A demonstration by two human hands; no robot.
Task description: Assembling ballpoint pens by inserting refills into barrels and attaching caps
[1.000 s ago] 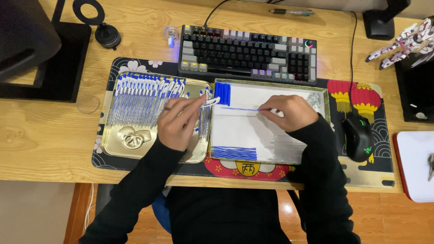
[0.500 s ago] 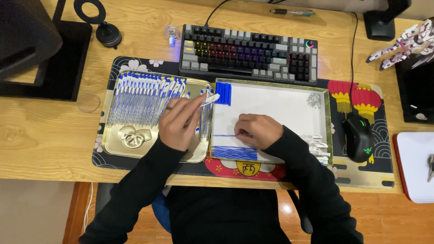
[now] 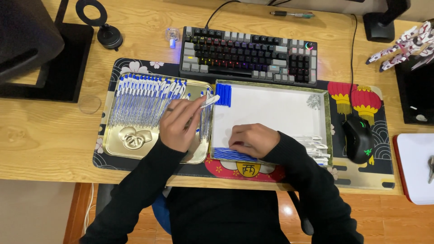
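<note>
Wooden desk (image 3: 40, 140) carries patterned mat (image 3: 361, 176), keyboard (image 3: 248, 56), mouse (image 3: 359, 138).

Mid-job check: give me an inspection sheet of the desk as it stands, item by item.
Surface: wooden desk with a patterned desk mat.
Job's things: gold tray with a row of blue-and-white pens; white box with blue caps at its top left corner, a blue row at its near edge and white pen parts at its right.
Clutter: keyboard, mouse, loose pen, model figure.
Grippers: left hand holds a pen over the tray; right hand rests in the box.
Cables: keyboard cable, mouse cable.
Surroundings: monitor base, wood floor.
</note>
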